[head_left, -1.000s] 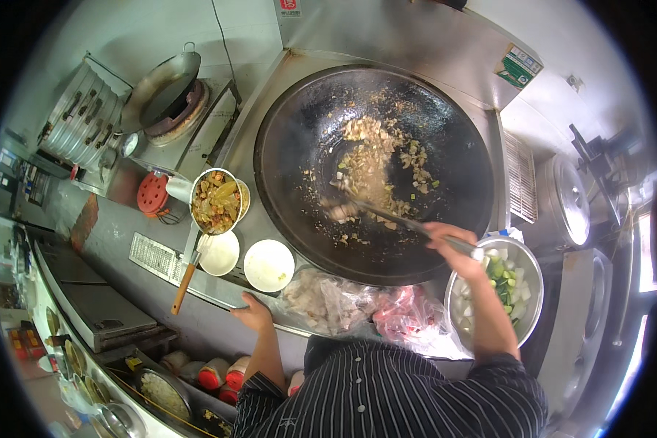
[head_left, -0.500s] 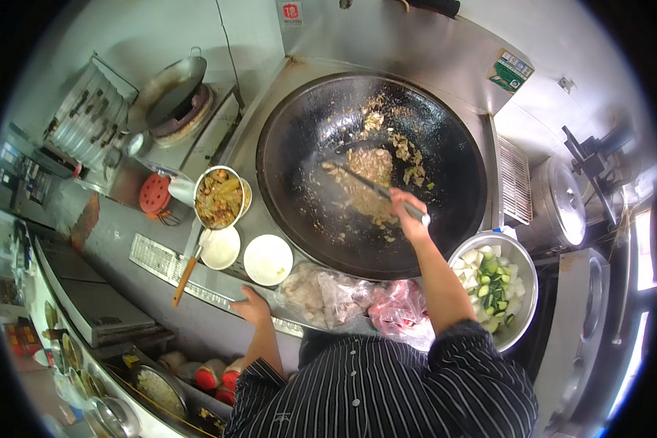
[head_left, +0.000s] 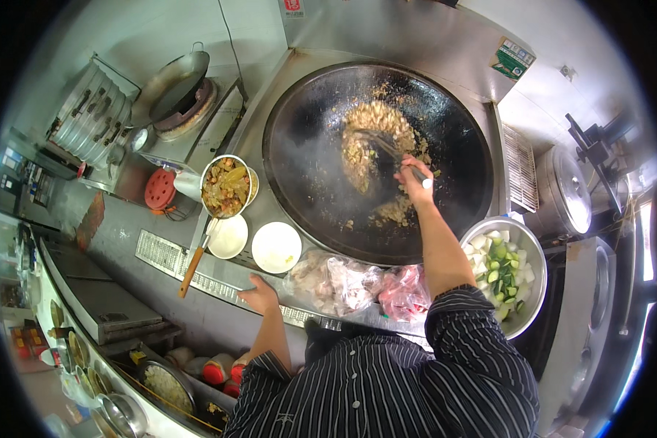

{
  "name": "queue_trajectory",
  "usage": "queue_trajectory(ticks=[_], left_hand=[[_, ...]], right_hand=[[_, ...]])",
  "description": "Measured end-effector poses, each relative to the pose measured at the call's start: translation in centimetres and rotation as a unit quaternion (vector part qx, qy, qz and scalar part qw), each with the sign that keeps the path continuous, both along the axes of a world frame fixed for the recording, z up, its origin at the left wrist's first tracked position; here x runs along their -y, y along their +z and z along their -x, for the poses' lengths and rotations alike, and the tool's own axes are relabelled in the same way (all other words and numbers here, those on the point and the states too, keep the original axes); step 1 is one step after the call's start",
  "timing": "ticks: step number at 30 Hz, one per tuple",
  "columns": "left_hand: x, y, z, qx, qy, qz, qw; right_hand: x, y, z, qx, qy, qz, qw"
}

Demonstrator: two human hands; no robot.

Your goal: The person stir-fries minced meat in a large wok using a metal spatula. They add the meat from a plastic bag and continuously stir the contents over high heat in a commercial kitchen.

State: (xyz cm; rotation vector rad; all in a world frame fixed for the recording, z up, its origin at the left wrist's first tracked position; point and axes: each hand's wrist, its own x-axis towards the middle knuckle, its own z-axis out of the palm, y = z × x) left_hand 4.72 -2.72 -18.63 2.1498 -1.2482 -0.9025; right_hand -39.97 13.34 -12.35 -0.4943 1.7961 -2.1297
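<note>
My right hand (head_left: pixel 414 179) is closed round the handle of a long-handled wok spatula (head_left: pixel 387 146), whose head is smeared by motion among the food. A large black wok (head_left: pixel 306 197) lies beneath it, with chopped, browned food (head_left: pixel 356 162) heaped in a curve and scattered bits along its wall. Steam blurs the wok's left side. By the counter's front edge, my left hand (head_left: pixel 259 295) hangs with its fingers apart and nothing in it. Two white bowls, one a bare-looking bowl (head_left: pixel 277 247), stand just beyond that hand.
Left of the wok is a container of brown cooked food (head_left: pixel 226 187); a wooden-handled utensil (head_left: pixel 191 271) lies near it. Clear plastic bags (head_left: pixel 336 281) line the wok's near edge. A metal bowl of cut vegetables (head_left: pixel 536 281) stands right, a lidded pot (head_left: pixel 566 190) behind it.
My right hand has moved up with the spatula, pushing food toward the wok's far side into a curved heap. More steam shows. My left hand stays low by the counter edge.
</note>
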Motion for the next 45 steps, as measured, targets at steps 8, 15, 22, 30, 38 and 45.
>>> queue_trajectory(ticks=[8,15,22,30,38,45], left_hand=[[0.1,-3.0,-1.9,-0.097,-0.066,0.110,0.987],[-0.3,-3.3,-11.3,-0.042,-0.349,0.040,0.935],[-2.0,-11.4,-36.3,0.164,-0.440,-0.176,0.865],[5.7,-9.6,-49.2,0.155,-0.338,-0.147,0.916],[37.1,6.4,-41.1,-0.088,-0.218,0.134,0.963],[53.1,12.3,-41.6,0.052,-0.594,-0.037,0.802]], right_hand=[[-15.9,9.9,-7.4,-0.142,0.136,-0.115,0.974],[-3.3,1.6,-1.7,0.048,-0.159,-0.048,0.985],[-6.5,0.4,-17.0,-0.180,-0.018,-0.162,0.970],[8.1,24.3,-26.5,-0.533,0.156,-0.546,0.628],[28.9,19.2,-46.9,-0.478,0.359,-0.510,0.619],[47.8,16.7,-51.5,-0.447,0.366,-0.463,0.672]])
